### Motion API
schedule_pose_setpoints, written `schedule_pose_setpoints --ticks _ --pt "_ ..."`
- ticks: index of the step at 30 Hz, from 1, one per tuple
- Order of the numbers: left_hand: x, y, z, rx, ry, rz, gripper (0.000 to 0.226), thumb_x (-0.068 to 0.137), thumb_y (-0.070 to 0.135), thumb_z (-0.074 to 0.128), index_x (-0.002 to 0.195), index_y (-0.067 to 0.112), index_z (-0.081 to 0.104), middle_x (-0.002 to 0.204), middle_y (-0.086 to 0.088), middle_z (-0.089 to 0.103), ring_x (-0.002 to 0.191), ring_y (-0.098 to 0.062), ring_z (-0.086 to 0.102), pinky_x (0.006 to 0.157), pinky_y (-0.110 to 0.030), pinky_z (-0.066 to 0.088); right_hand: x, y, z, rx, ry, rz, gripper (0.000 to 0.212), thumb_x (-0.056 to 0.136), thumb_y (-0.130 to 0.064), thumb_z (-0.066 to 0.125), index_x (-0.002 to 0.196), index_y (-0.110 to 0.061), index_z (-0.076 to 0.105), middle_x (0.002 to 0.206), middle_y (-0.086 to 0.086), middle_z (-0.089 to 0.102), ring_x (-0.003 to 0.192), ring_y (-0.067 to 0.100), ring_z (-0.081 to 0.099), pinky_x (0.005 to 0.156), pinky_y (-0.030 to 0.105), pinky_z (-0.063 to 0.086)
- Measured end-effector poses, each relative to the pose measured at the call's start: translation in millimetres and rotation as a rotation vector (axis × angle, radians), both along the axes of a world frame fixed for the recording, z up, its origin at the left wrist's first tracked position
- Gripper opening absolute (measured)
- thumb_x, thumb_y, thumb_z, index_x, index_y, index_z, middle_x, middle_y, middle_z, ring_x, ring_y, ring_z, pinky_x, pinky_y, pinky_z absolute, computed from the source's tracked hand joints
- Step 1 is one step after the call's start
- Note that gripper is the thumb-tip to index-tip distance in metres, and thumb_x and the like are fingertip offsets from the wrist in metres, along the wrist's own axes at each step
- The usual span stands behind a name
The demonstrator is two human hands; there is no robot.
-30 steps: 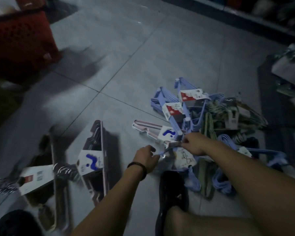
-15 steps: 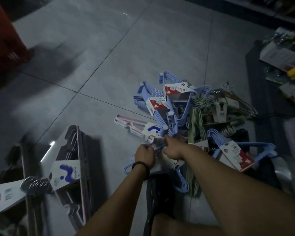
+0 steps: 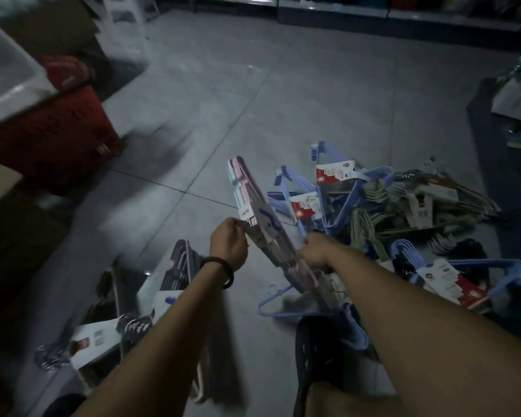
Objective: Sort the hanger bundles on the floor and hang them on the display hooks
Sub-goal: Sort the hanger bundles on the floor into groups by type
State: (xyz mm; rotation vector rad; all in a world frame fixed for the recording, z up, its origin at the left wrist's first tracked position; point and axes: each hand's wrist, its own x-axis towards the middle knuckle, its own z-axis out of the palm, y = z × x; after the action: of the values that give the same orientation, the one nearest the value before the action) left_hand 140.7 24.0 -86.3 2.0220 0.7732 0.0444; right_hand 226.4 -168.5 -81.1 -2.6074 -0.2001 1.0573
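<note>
Two hands hold a slim bundle of pink and pale-blue plastic hangers (image 3: 245, 188) tilted above the grey tiled floor (image 3: 283, 115), left of the blue-and-green hanger pile (image 3: 370, 209): left hand (image 3: 227, 248) pinching its white card label (image 3: 265, 222), right hand (image 3: 316, 254) gripping its near end.

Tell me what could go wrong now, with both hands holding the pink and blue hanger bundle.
1. The left hand seems to pinch the pink and pale blue plastic hanger bundle near its white paper label; the card might tear or slip.
2. The right hand holds the lower end close to a loose blue wire hanger, which may snag and drag along.
</note>
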Motion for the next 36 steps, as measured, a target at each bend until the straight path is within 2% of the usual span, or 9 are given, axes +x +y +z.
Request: schedule_pose_setpoints --ticks 3,8,14,19,23,26,31,34,36 --pt "-29.6 27.1 35.2 -0.179 -0.008 0.057 0.033 0.104 0.006 0.036 0.103 0.009 0.068 0.102 -0.011 0.067 0.077 -0.023 0.06 0.063 -0.037 0.05 -13.7 19.6 21.7 0.105 -0.009 0.025 0.056 0.101 -0.038 0.055 0.149 -0.009 0.049 0.147 0.019 0.052 0.121 0.035 0.057 0.1 0.044 0.05" --pt "-109.4 81.1 92.1 -0.554 -0.07 0.109 0.032 0.105 0.001 0.041 0.107 0.001 0.072 0.063 -0.006 0.044 0.053 -0.015 0.037 0.054 -0.029 0.033 -65.6 60.9 54.1 0.274 -0.001 0.092 0.05 0.101 -0.04 0.056 0.142 -0.011 0.054 0.131 0.015 0.062 0.11 0.031 0.061 0.086 0.036 0.045" --pt "-188.4 149.1 94.1 -0.467 -0.068 0.177 0.024 0.105 0.013 0.05 0.111 0.008 0.073 0.083 -0.01 0.063 0.063 -0.017 0.051 0.053 -0.029 0.041 -149.7 112.6 59.9 0.384 -0.133 0.146 0.018 0.106 -0.027 0.048 0.105 -0.018 0.064 0.1 0.007 0.069 0.074 0.012 0.061 0.062 0.027 0.046" --pt "-228.6 161.9 39.3 -0.323 -0.138 0.456 0.025 0.096 0.028 0.064 0.088 0.007 0.074 0.073 -0.009 0.062 0.058 -0.018 0.054 0.054 -0.031 0.044 -229.0 145.4 16.0 0.306 -0.175 0.02 0.017 0.105 -0.028 0.053 0.111 -0.016 0.064 0.101 0.003 0.069 0.089 0.021 0.067 0.075 0.033 0.054" --pt "-253.7 125.7 -18.8 -0.559 0.051 0.556 0.047 0.092 0.049 0.066 0.115 0.009 0.057 0.09 -0.012 0.059 0.063 -0.02 0.056 0.047 -0.027 0.047 -261.9 158.3 -25.7 0.175 -0.185 -0.008 0.02 0.1 -0.021 0.063 0.118 -0.012 0.063 0.117 0.011 0.072 0.102 0.028 0.071 0.082 0.032 0.059" --pt "-259.6 98.3 -49.3 -0.653 0.17 0.485 0.024 0.099 0.025 0.064 0.12 0.023 0.051 0.111 -0.008 0.062 0.087 -0.022 0.059 0.061 -0.033 0.051 -272.1 165.4 -50.4 0.115 -0.202 -0.035 0.026 0.099 -0.014 0.059 0.124 -0.006 0.059 0.123 0.018 0.069 0.111 0.034 0.069 0.086 0.036 0.056" --pt "-253.2 97.2 -78.1 -0.673 -0.001 0.584 0.093 0.092 0.003 0.065 0.157 0.043 0.012 0.13 0.003 0.06 0.111 -0.022 0.063 0.1 -0.057 0.053 -280.8 179.9 -79.3 0.084 -0.149 -0.118 0.024 0.105 -0.012 0.053 0.128 -0.005 0.058 0.126 0.014 0.067 0.113 0.029 0.067 0.077 0.03 0.049" --pt "-244.8 91.9 -81.1 -0.687 0.0 0.695 0.093 0.089 0.005 0.069 0.158 0.036 0.016 0.133 0.003 0.055 0.116 -0.024 0.057 0.105 -0.059 0.048 -282.1 190.3 -86.0 0.121 -0.132 -0.159 0.029 0.101 -0.01 0.057 0.129 -0.004 0.056 0.129 0.017 0.066 0.116 0.033 0.066 0.09 0.037 0.054" --pt "-241.7 85.9 -84.1 -0.73 0.086 0.732 0.058 0.094 0.013 0.066 0.145 0.022 0.04 0.123 -0.002 0.062 0.102 -0.021 0.059 0.096 -0.046 0.053 -282.7 193.5 -90.2 0.162 -0.115 -0.215 0.031 0.102 -0.01 0.054 0.132 -0.003 0.054 0.133 0.019 0.061 0.119 0.035 0.062 0.094 0.04 0.051"
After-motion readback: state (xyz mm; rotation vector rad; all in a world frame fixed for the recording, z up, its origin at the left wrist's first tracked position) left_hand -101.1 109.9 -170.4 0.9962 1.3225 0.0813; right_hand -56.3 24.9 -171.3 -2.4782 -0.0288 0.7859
